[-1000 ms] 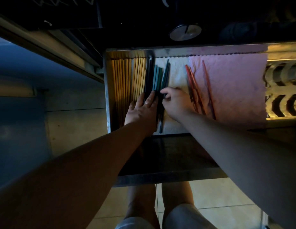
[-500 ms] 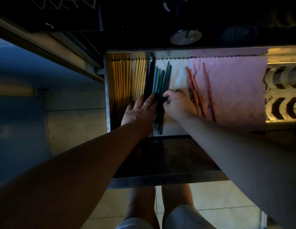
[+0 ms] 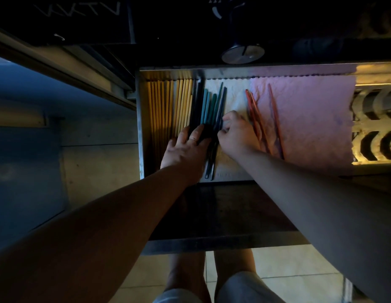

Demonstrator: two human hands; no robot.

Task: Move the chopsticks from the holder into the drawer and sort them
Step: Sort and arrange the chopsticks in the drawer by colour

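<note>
Head view, mid frame: sorting's underway. Left hand (image 3: pixel 185 149) lies flat, fingers straight, pressing the dark and teal chopsticks (image 3: pixel 205 108) in the drawer (image 3: pixel 141 127). Right hand (image 3: pixel 236 136) pinches one at that bundle's right edge. Next it probably needs nudging parallel, snug against the group.

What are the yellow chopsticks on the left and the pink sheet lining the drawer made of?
Yellow chopsticks: likely bamboo or pale wood, matte, no shine. Pink sheet: apparently paper towel or thin cloth, crinkled, with a scalloped far edge.
</note>
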